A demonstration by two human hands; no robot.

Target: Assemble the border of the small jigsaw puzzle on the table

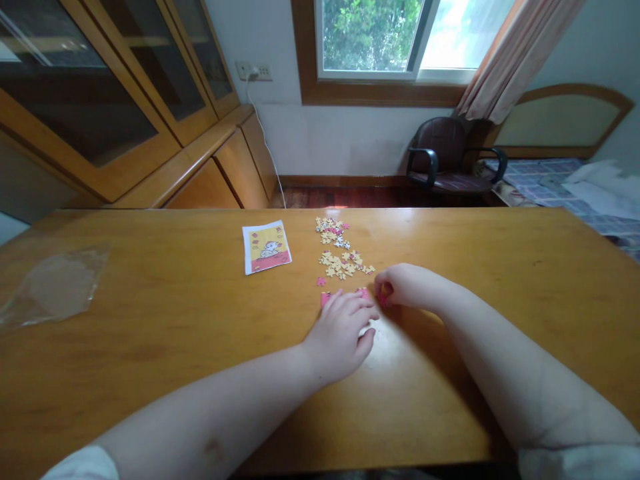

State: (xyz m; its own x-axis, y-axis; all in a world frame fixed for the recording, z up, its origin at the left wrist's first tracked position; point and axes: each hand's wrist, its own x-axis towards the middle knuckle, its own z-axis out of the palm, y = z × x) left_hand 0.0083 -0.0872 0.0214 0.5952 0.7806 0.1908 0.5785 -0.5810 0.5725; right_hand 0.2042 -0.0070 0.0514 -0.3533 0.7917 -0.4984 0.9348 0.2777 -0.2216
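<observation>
Carefully, two hands sit low over the puzzle — one pinching, one loose.
The right hand (393, 288) has its grip pinched on a reddish piece (385, 299); the left hand (345, 330), unclenched, half covers pink pieces (363, 293) on the worktop (165, 300). A sliding palm could skew these — and stray knuckles might scatter the yellow pieces (345, 266) close by. Whether the transparent bag (60, 283) contains anything, I cannot tell.
</observation>
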